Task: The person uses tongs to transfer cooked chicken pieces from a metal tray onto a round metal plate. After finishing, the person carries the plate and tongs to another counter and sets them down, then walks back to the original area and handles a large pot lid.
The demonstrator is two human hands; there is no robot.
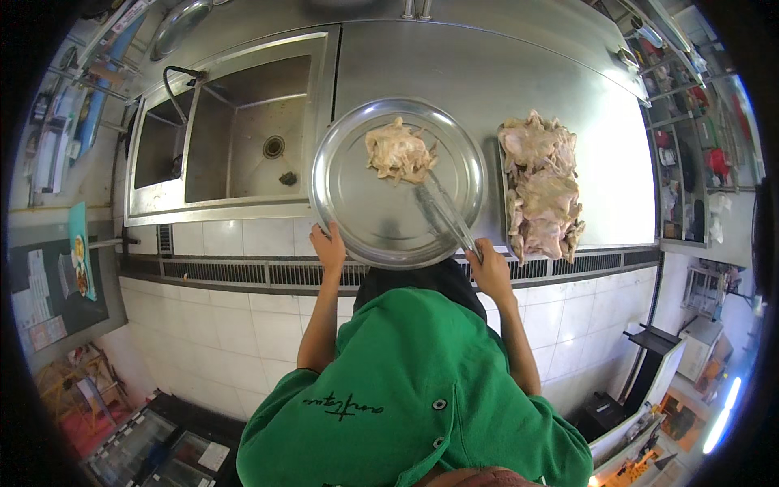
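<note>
A large round metal tray [365, 213] sits at the front edge of the steel counter, its near rim reaching past the edge. On its far half lies a pale plucked poultry carcass [398, 151]. My left hand [329, 246] grips the tray's rim at the near left. Metal tongs [451, 212] are in my right hand [490, 271], over the near right rim. Their tips meet the lower right of the carcass; whether they clasp it I cannot tell. To the right, several flattened carcasses [543, 195] cover a rectangular metal tray [504, 182], of which only the left edge shows.
A steel sink [255, 158] is set into the counter [420, 67] on the left, with a dark faucet [173, 91] and a dark clump [288, 178] near its drain. Below runs a floor drain grate [216, 272]. Loaded shelves [688, 158] stand at the right.
</note>
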